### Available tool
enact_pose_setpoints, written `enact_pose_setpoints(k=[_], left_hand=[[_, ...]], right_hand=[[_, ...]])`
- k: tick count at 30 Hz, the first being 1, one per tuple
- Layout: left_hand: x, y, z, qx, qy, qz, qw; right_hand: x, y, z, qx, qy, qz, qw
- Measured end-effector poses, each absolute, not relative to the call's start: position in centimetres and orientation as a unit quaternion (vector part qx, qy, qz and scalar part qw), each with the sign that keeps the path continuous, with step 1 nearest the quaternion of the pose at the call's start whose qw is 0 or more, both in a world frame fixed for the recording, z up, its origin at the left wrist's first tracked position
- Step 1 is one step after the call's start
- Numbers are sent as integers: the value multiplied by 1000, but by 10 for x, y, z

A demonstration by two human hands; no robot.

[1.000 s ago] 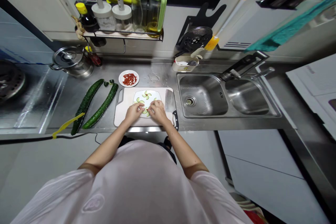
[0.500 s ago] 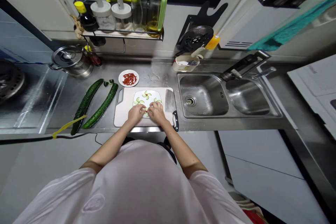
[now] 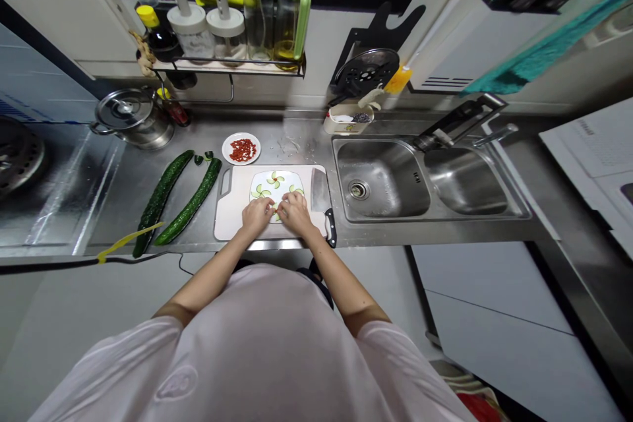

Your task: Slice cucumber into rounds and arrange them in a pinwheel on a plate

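A white plate (image 3: 277, 192) lies on the light cutting board (image 3: 232, 211), bearing thin cucumber slices (image 3: 275, 179) fanned into pinwheels, the far one with a red centre. Over the plate's near left edge, my left hand (image 3: 256, 216) has its fingertips pinched at a small green cucumber slice. My right hand (image 3: 295, 212) faces it from the right, fingers bent and closed at the same near pinwheel. The fingers hide most of that pinwheel. Right of the plate, a knife (image 3: 320, 191) with a black handle rests on the board.
A small plate (image 3: 226, 148) of chopped red pieces (image 3: 242, 150) stands behind the board. Two long cucumbers (image 3: 192, 204) and cut ends (image 3: 198, 159) lie left. A lidded pot (image 3: 131, 119) sits farther back. The double sink (image 3: 383, 178) is right; a condiment rack (image 3: 232, 66) hangs above.
Both hands stay at the same spot on the plate, with only slight finger movement. The whole view has shifted very slightly.
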State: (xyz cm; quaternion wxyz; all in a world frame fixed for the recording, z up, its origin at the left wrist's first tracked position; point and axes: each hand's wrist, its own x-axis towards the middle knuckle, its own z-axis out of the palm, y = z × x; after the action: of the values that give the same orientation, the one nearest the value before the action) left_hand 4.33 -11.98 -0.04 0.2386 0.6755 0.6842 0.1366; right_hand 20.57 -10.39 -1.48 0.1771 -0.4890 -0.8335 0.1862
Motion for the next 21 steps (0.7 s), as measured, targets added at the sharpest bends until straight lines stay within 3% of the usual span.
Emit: enact_pose_setpoints(k=[21], left_hand=[[47,-120,6,674,698,86,225]], right_hand=[[204,-105,-13,-521,-817,169,177]])
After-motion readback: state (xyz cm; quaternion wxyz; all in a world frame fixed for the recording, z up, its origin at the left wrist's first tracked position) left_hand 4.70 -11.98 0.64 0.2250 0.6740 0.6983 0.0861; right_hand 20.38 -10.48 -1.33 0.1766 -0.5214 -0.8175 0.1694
